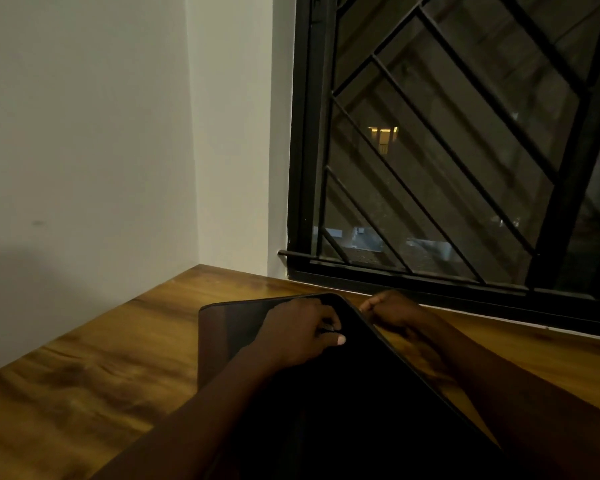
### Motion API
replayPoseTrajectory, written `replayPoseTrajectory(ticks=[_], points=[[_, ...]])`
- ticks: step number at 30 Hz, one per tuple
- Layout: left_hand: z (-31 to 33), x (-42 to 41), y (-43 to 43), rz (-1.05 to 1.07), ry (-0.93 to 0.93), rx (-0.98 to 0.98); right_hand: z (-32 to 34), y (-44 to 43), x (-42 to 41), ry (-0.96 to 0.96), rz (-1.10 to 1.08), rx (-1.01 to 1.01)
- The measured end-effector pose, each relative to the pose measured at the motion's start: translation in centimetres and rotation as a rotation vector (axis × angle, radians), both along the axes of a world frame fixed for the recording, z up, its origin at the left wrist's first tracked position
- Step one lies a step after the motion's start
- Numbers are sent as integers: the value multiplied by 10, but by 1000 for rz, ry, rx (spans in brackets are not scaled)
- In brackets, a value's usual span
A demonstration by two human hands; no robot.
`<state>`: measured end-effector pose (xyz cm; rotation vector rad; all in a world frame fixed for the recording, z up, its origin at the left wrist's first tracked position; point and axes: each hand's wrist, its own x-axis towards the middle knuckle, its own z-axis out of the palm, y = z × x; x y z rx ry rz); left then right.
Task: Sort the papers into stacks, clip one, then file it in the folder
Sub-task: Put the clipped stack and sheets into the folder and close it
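Dim room, plain pale wall across the upper left of the frame, barred window (447,150) filling the upper right with night outside; a wood-grain desk (84,368) runs along the bottom. Task item in view: a dark folder (229,323), lying at lower centre of the frame, far edge close to the window sill. Its upper cover appears raised or curling along the right-hand edge, though the low light makes the layers hard to separate. No papers and no clip visible; they may be inside the folder or below the frame, cannot tell. Left hand (302,332) rests on top of the folder near its far end, fingers curled, thumb pressed against the cover; its grip looks narrow, pinching the cover's edge. Right hand (392,311) sits just beside the folder's right edge near the far corner, fingers folded in; whether its grip actually holds the edge or only touches it, cannot tell. Judgement: step in hand is opening or closing the folder, so the task is either at its start or near the filing stage. To do it well: keep one hand pinning the lower cover flat on the desk, lift the upper cover from the corner with the other, avoid creasing the spine.
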<state>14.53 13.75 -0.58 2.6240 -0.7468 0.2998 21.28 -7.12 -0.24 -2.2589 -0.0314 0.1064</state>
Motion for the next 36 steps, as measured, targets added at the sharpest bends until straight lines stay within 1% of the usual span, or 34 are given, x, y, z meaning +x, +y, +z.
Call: replayPoseTrajectory(ticks=[3,9,14,16,19,22,24,28,33,34,36], points=[[0,5,5,-67,5,-51,6,6,15,6,29,-41],[-5,9,1,-116,43,-42,9,15,57,83,96,-97],[-8,8,0,-109,-22,-33,10,29,76,138,166,-59],[-9,8,0,-123,-36,-39,15,34,86,175,218,-137],[-11,9,1,-130,-80,-47,25,39,99,228,313,-311],[-13,10,1,-134,-103,-79,36,45,114,330,370,-421],[-14,8,2,-134,-117,-93,44,52,123,390,391,-520],[-14,4,3,-145,-154,-120,62,73,128,413,400,-735],[-13,10,0,-123,-183,-49,72,98,129,482,451,-1024],[-12,11,-1,-121,-193,-34,72,102,129,478,455,-1035],[-14,16,-2,-136,-186,-16,73,116,126,452,446,-948]])
